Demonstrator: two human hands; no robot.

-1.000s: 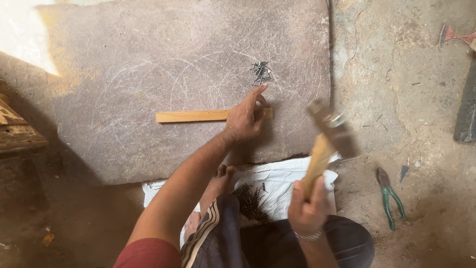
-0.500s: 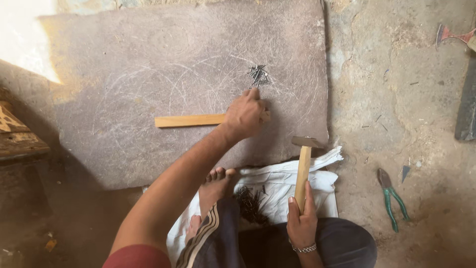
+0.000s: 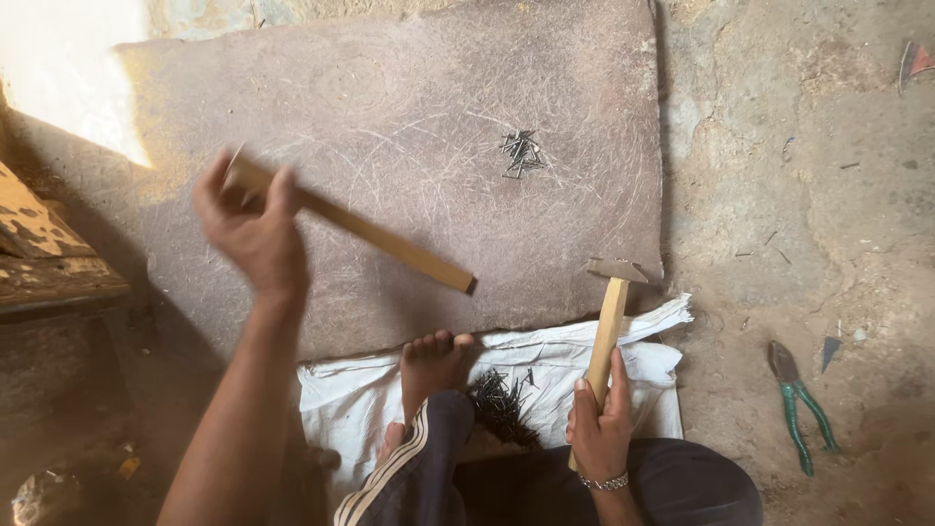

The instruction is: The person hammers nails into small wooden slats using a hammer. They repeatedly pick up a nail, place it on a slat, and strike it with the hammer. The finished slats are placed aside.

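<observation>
Left of centre in the frame, the wooden strip is lifted over the brown board, slanting down to the right; it is pale, thin and straight. The left hand has its fingers closed around the strip's upper end. Around it the board is bare up to the nails. Lower right, the right hand grips the hammer, whose head rests at the board's lower edge, above white cloth. Green pliers lie well apart on the floor at right.
</observation>
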